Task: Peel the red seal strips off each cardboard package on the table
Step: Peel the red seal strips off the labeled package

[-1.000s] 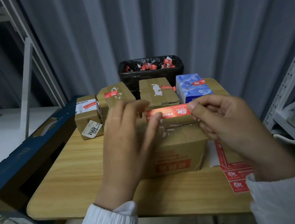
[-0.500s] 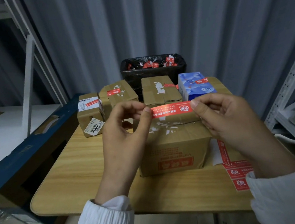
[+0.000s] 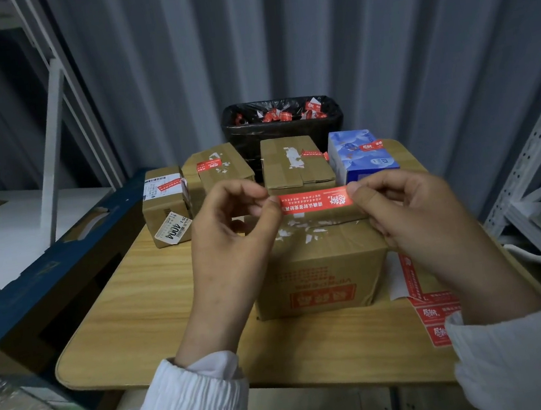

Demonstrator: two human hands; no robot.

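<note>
- Red seal strip (image 3: 314, 201): I hold it stretched level between both hands, over the far top edge of the large cardboard box (image 3: 320, 266). Its printed side faces me.
- Left hand (image 3: 229, 243): thumb and forefinger pinch the strip's left end. The remaining fingers are loosely curled and hold nothing.
- Right hand (image 3: 422, 221): thumb and forefinger pinch the strip's right end. The other fingers are curled below it.
- Contact: the strip appears clear of the box, but from this angle I cannot confirm that its lower edge is free.
- Large cardboard box: stands on the wooden table (image 3: 132, 305) directly before me, with white torn residue across its top.
- Back row, left to right: labelled box (image 3: 165, 213), tilted brown box (image 3: 225, 176), flat brown box (image 3: 295, 168), blue box (image 3: 361, 157). Each carries a red strip.
- Black-lined bin (image 3: 284, 132): stands behind the table and contains crumpled red strips.
- Sticker sheet (image 3: 433, 316): lies on the table right of the large box, partly under my right wrist.
</note>
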